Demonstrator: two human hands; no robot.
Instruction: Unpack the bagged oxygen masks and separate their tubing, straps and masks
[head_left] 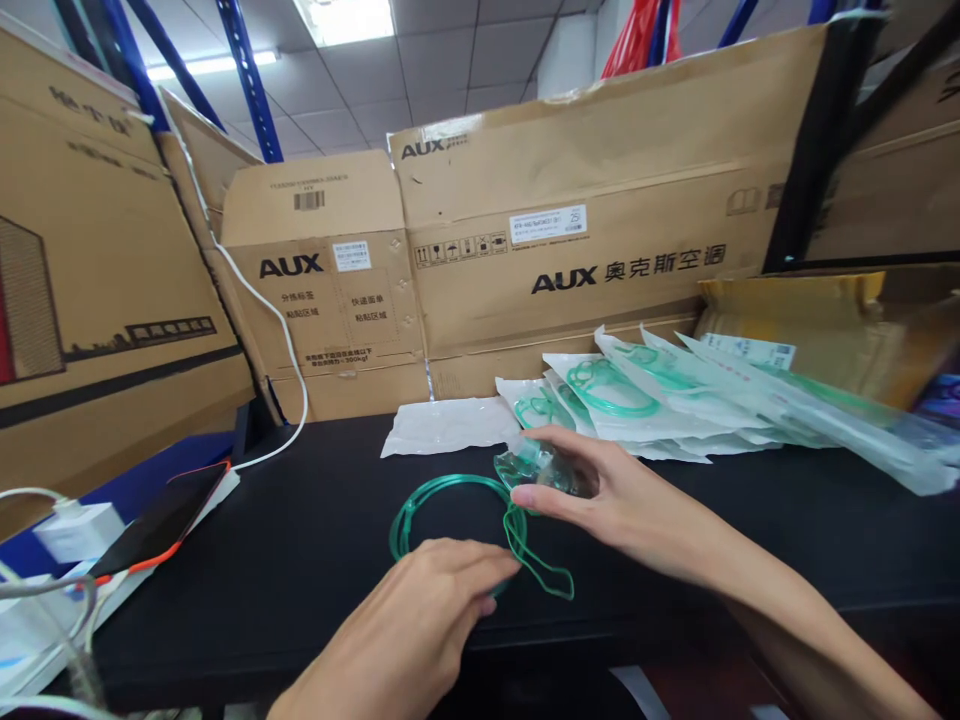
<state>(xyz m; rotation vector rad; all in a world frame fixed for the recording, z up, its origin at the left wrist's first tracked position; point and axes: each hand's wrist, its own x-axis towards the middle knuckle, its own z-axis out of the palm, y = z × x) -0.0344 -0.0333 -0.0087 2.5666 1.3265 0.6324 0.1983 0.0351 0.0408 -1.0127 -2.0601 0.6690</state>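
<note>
A coil of green tubing (pixel 420 500) lies on the black table (pixel 300 540), joined to a clear plastic mask (pixel 536 465). My right hand (pixel 600 490) reaches in from the right and grips the mask between thumb and fingers. From below, my left hand (pixel 427 610) rests with its fingertips on the near part of the tubing coil. An empty clear bag (pixel 448 425) lies flat just behind the coil.
Several sealed bags with green tubing (pixel 660 400) are fanned out at the back right. Cardboard AUX boxes (pixel 570 230) wall off the table's back and left. A phone (pixel 161 520), a charger (pixel 79 528) and white cables sit at the left edge.
</note>
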